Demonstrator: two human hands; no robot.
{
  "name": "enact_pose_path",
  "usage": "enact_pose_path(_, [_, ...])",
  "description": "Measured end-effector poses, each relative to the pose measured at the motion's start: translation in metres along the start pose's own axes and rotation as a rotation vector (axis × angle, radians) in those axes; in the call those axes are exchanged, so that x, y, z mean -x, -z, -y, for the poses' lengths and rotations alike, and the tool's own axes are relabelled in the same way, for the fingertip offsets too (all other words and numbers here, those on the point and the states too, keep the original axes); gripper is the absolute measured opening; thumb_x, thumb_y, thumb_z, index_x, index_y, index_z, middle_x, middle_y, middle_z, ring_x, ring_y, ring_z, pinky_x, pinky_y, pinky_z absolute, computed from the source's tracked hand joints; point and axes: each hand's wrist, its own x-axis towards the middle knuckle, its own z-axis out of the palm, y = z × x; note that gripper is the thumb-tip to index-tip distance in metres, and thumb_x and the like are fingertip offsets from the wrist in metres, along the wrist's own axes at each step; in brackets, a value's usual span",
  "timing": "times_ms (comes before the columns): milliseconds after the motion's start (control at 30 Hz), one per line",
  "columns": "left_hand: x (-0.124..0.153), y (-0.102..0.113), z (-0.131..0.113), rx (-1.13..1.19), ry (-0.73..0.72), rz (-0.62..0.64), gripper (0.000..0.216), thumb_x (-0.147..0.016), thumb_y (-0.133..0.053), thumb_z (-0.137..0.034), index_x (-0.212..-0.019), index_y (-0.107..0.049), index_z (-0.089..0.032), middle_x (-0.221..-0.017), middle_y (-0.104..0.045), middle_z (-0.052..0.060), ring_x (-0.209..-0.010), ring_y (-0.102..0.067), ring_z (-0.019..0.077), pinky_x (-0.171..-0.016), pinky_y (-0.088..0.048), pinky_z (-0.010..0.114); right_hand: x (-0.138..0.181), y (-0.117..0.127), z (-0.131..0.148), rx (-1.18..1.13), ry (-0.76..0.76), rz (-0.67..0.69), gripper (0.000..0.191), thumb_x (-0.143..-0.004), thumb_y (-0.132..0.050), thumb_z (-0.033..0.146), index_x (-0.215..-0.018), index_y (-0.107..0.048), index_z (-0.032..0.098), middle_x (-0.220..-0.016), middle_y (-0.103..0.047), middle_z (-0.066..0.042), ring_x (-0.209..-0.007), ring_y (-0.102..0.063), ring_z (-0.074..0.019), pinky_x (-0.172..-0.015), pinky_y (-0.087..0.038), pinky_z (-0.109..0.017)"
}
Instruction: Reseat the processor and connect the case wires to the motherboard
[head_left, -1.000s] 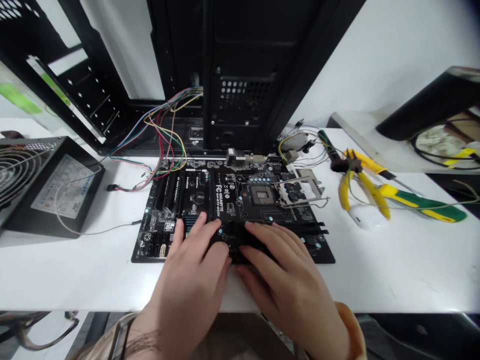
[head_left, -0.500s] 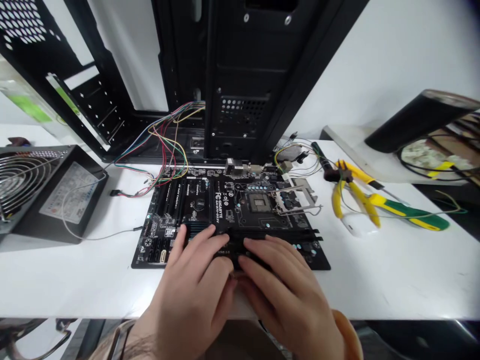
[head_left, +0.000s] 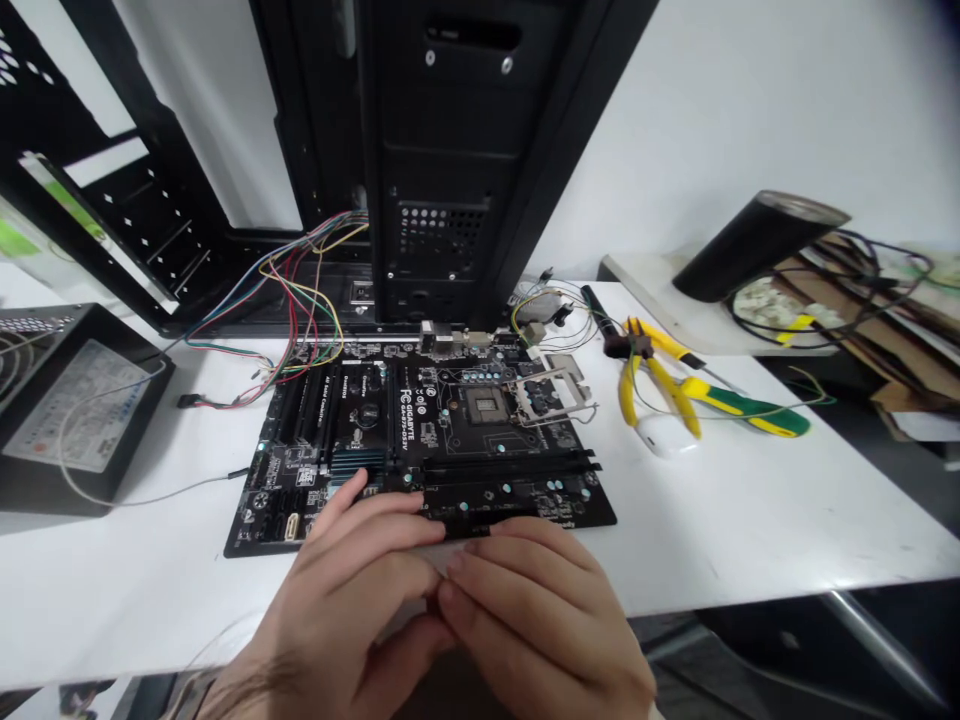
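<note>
A black Gigabyte motherboard [head_left: 450, 440] lies flat on the white table, with its socket's metal frame [head_left: 551, 395] raised. At the board's near edge, my left hand [head_left: 367, 590] has its thumb and index finger pressed together, the other fingers lying over the edge close to the blue heatsink [head_left: 356, 463]. My right hand [head_left: 540, 610] is closed beside it, fingertips meeting those of the left. Whatever is between the fingertips is too small and hidden to make out. Behind my hands run the black memory slots [head_left: 510, 463].
A black computer case [head_left: 450, 130] stands behind the board, coloured wires [head_left: 300, 290] trailing out. On the left sits a power supply [head_left: 82, 410]. To the right lie yellow-handled pliers [head_left: 660, 390], a green-and-yellow screwdriver [head_left: 742, 405], a white earbud case [head_left: 667, 435] and a black cylinder [head_left: 757, 245].
Both hands have drawn back from the memory slots toward the near edge of the board, fingertips now closer together. The view has shifted to the right.
</note>
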Motion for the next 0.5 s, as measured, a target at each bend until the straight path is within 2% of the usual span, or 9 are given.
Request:
enact_pose_path(67, [0.0, -0.001, -0.001, 0.002, -0.011, -0.038, 0.016, -0.083, -0.054, -0.016, -0.091, -0.061, -0.028, -0.1, -0.072, -0.002, -0.107, -0.065, 0.0167, -0.117, -0.033, 0.041, 0.002, 0.006, -0.005, -0.056, -0.016, -0.12, 0.013, -0.086, -0.061, 0.01, -0.079, -0.066, 0.019, -0.075, -0.073, 0.002, -0.07, -0.068, -0.0114, -0.067, -0.059, -0.027])
enact_pose_path(133, [0.0, 0.0, -0.002, -0.005, -0.006, -0.055, 0.016, -0.081, -0.055, -0.015, -0.09, -0.061, -0.027, -0.098, -0.073, -0.002, -0.104, -0.066, 0.0173, -0.116, -0.034, 0.043, 0.005, 0.015, -0.014, -0.042, -0.038, -0.153, 0.01, -0.082, -0.062, 0.008, -0.081, -0.065, 0.018, -0.075, -0.071, -0.001, -0.072, -0.067, -0.0145, -0.065, -0.059, -0.03])
enact_pose_path(200, [-0.001, 0.002, -0.003, -0.018, -0.004, -0.048, 0.017, -0.08, -0.055, -0.013, -0.091, -0.06, -0.026, -0.094, -0.073, -0.001, -0.101, -0.067, 0.0185, -0.114, -0.037, 0.045, 0.009, 0.029, -0.028, 0.111, -0.074, -0.134, 0.014, -0.08, -0.062, 0.006, -0.085, -0.065, 0.018, -0.084, -0.07, -0.005, -0.081, -0.067, -0.018, -0.07, -0.059, -0.033])
enact_pose_path(300, [-0.003, 0.006, -0.005, -0.016, -0.021, -0.03, 0.018, -0.08, -0.054, -0.011, -0.089, -0.059, -0.025, -0.091, -0.073, -0.002, -0.098, -0.068, 0.0166, -0.112, -0.04, 0.041, 0.015, 0.052, -0.06, 0.424, -0.259, -0.173, 0.017, -0.08, -0.066, 0.008, -0.092, -0.067, 0.019, -0.095, -0.069, -0.009, -0.085, -0.067, -0.0221, -0.071, -0.055, -0.036])
enact_pose_path(333, [-0.003, 0.007, -0.006, -0.011, -0.024, -0.022, 0.017, -0.081, -0.054, -0.011, -0.089, -0.059, -0.025, -0.091, -0.073, -0.002, -0.098, -0.068, 0.0153, -0.113, -0.04, 0.04, 0.019, 0.059, -0.072, 0.508, -0.289, -0.162, 0.013, -0.081, -0.066, 0.012, -0.092, -0.067, 0.018, -0.095, -0.069, -0.01, -0.086, -0.067, -0.0241, -0.073, -0.055, -0.039])
enact_pose_path(400, [-0.004, 0.007, -0.007, 0.001, -0.021, -0.014, 0.014, -0.083, -0.056, -0.013, -0.088, -0.061, -0.025, -0.092, -0.074, -0.004, -0.098, -0.068, 0.0137, -0.115, -0.037, 0.037, 0.028, 0.071, -0.096, 0.672, -0.275, -0.022, 0.009, -0.086, -0.061, 0.021, -0.092, -0.067, 0.018, -0.097, -0.069, -0.014, -0.092, -0.067, -0.0303, -0.077, -0.054, -0.045])
enact_pose_path(433, [-0.004, 0.007, -0.007, 0.007, -0.02, -0.018, 0.012, -0.084, -0.057, -0.014, -0.088, -0.061, -0.025, -0.091, -0.074, -0.004, -0.097, -0.068, 0.0135, -0.115, -0.037, 0.037, 0.033, 0.075, -0.105, 0.734, -0.25, 0.011, 0.009, -0.087, -0.06, 0.024, -0.09, -0.067, 0.02, -0.097, -0.069, -0.014, -0.091, -0.067, -0.0318, -0.074, -0.054, -0.044])
enact_pose_path(467, [-0.004, 0.006, -0.008, 0.014, -0.025, -0.032, 0.01, -0.085, -0.057, -0.016, -0.087, -0.062, -0.024, -0.09, -0.074, -0.003, -0.096, -0.069, 0.0136, -0.114, -0.038, 0.037, 0.038, 0.078, -0.113, 0.758, -0.274, 0.117, 0.01, -0.087, -0.059, 0.025, -0.091, -0.068, 0.023, -0.1, -0.069, -0.013, -0.091, -0.067, -0.0303, -0.071, -0.054, -0.041])
enact_pose_path(500, [-0.004, 0.005, -0.007, 0.019, -0.032, -0.047, 0.009, -0.086, -0.057, -0.018, -0.087, -0.063, -0.024, -0.088, -0.074, -0.003, -0.093, -0.069, 0.0137, -0.113, -0.039, 0.037, 0.043, 0.08, -0.118, 0.77, -0.265, 0.165, 0.008, -0.086, -0.061, 0.027, -0.087, -0.068, 0.026, -0.095, -0.07, -0.011, -0.084, -0.067, -0.0283, -0.064, -0.052, -0.038])
